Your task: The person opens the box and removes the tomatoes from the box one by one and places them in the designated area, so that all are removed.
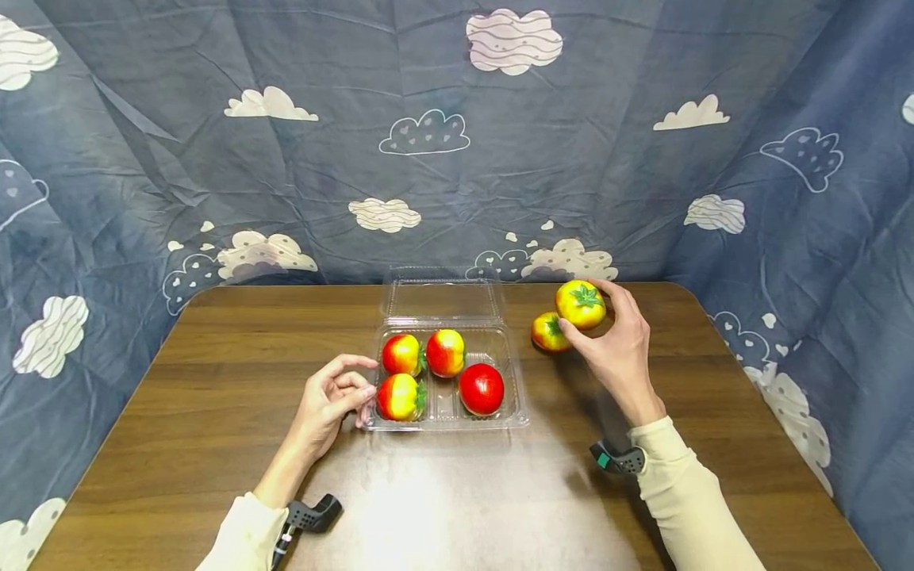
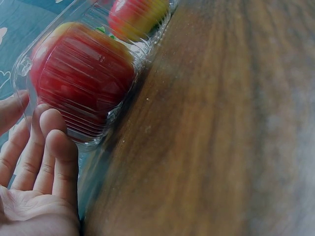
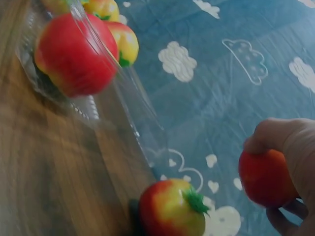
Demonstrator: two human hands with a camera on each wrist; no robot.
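Observation:
My right hand point(image 1: 623, 349) holds a yellow-and-red toy tomato point(image 1: 581, 304) with a green leafy top, thumb and fingers around its sides. It is raised above the table in the right wrist view. A second tomato point(image 1: 549, 332) sits on the table just below and left of it. At the left wall of a clear plastic clamshell box point(image 1: 444, 396), my left hand point(image 1: 324, 408) rests with loosely bent fingers near the rim. Inside the box lie two tomatoes on the left, point(image 1: 401, 354) above point(image 1: 400, 397), another tomato point(image 1: 446, 354) at the top middle, and a red one point(image 1: 481, 389) at lower right.
The box's transparent lid point(image 1: 444, 301) lies folded back toward the rear edge of the brown wooden table point(image 1: 250, 349). Behind the table hangs a dark blue curtain point(image 1: 343, 174) with cloud prints. A black wrist device point(image 1: 314, 514) is worn at each sleeve.

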